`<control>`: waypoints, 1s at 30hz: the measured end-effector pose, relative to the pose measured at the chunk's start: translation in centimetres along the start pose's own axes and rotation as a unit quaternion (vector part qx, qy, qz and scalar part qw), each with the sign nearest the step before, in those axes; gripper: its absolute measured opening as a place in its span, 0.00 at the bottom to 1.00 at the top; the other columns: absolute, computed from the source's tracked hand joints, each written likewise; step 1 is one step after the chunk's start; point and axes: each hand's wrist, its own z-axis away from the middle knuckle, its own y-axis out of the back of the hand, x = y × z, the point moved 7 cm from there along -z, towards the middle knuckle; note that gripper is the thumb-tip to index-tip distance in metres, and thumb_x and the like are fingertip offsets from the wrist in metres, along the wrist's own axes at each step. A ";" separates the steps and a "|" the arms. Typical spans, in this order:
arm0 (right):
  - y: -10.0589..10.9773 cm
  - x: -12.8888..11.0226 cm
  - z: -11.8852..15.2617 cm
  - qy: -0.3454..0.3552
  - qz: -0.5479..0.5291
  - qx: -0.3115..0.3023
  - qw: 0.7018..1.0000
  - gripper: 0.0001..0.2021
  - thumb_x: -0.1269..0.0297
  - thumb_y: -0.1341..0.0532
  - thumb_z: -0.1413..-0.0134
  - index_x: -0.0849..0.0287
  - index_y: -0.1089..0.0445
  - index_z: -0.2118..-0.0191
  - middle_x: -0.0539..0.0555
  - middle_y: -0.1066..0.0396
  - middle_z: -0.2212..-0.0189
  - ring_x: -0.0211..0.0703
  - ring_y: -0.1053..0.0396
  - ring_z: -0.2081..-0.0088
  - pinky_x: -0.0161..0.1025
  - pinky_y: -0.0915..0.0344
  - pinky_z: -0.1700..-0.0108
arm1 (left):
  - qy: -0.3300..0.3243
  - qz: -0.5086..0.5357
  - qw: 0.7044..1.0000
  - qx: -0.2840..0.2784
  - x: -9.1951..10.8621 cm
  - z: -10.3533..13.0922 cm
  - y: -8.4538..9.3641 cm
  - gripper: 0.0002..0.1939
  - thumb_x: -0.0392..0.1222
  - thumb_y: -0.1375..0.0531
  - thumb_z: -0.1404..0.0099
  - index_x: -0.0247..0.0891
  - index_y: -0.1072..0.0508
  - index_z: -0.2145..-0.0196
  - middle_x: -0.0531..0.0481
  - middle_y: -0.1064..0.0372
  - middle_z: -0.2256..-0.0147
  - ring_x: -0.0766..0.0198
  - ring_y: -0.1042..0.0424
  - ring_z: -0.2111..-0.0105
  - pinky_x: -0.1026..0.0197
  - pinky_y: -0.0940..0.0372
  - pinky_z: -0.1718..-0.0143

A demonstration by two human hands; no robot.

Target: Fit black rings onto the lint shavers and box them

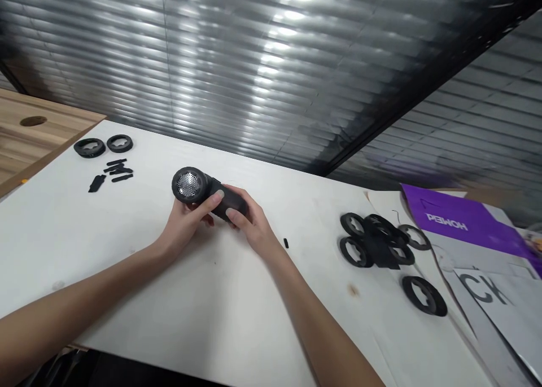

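Gripped in both hands (218, 220): black handheld device (226, 200), cylindrical-bodied, round head of perforated, shiny metal. Nearby: smooth white table (178, 296).

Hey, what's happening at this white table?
Someone is holding a black handheld device with a round, perforated metal head, perhaps a fabric shaver, in both bare hands. The left hand is by the head end and the right hand is around the other end. Black rings and a few small, flat black pieces lie on the left of the table. More black rings are grouped on the right, near a purple-and-white printed sheet.
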 end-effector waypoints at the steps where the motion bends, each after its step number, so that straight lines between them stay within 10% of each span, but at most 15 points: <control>1: -0.1 0.0 -0.1 -0.006 0.004 -0.002 1.000 0.26 0.41 0.32 0.36 0.54 0.29 0.43 0.58 0.25 0.49 0.53 0.26 0.50 0.49 0.26 0.49 | 0.001 0.000 1.000 0.000 0.0 0.0 0.0 0.22 0.59 0.25 0.35 0.40 0.23 0.59 0.48 0.27 0.60 0.62 0.28 0.64 0.61 0.29 0.66; 24: -0.3 0.6 0.1 -0.026 -0.023 -0.011 0.999 0.31 0.30 0.30 0.44 0.53 0.31 0.54 0.47 0.31 0.71 0.42 0.33 0.70 0.40 0.37 0.65 | 0.005 -0.041 0.999 0.010 0.2 0.1 0.0 0.25 0.58 0.23 0.38 0.41 0.24 0.55 0.49 0.26 0.61 0.60 0.26 0.65 0.59 0.29 0.63; 30: 0.3 1.0 -0.2 0.016 -0.028 0.011 0.999 0.37 0.21 0.34 0.50 0.52 0.32 0.56 0.49 0.29 0.72 0.46 0.31 0.70 0.43 0.32 0.65 | 0.009 -0.039 0.991 -0.124 -0.3 0.5 -1.4 0.30 0.50 0.19 0.43 0.44 0.23 0.47 0.46 0.23 0.51 0.51 0.23 0.51 0.55 0.26 0.51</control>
